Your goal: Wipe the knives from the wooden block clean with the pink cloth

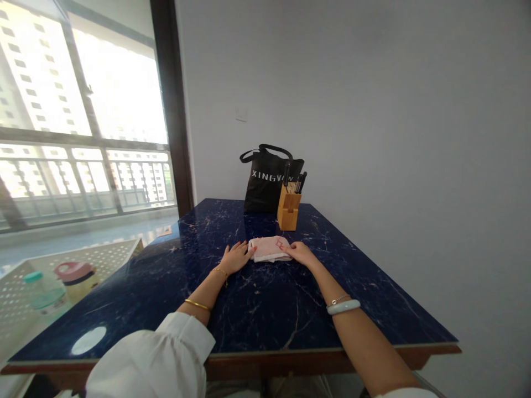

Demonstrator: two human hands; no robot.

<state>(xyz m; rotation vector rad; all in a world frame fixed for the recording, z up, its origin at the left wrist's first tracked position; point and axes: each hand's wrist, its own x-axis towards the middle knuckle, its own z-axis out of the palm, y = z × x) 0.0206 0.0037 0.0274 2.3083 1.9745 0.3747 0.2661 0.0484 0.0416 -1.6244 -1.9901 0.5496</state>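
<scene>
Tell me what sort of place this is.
Probably the dining area of a high-rise apartment: a blue marble-patterned table stands near a balcony railing, with a bamboo knife block on it.

- Both hands are low in the middle of the frame, palms down, open and pretty relaxed.
- My left hand is just left of center, with my left fingers slightly spread and angled up and right.
- My right hand is just right of center, with my right fingers closer together and pointing left.
- The hands are near each other but not touching.
- My left forearm comes in from the lower left, and my right forearm from the lower right, so they make a V.
- My left wrist and right wrist are both fairly straight.
</scene>
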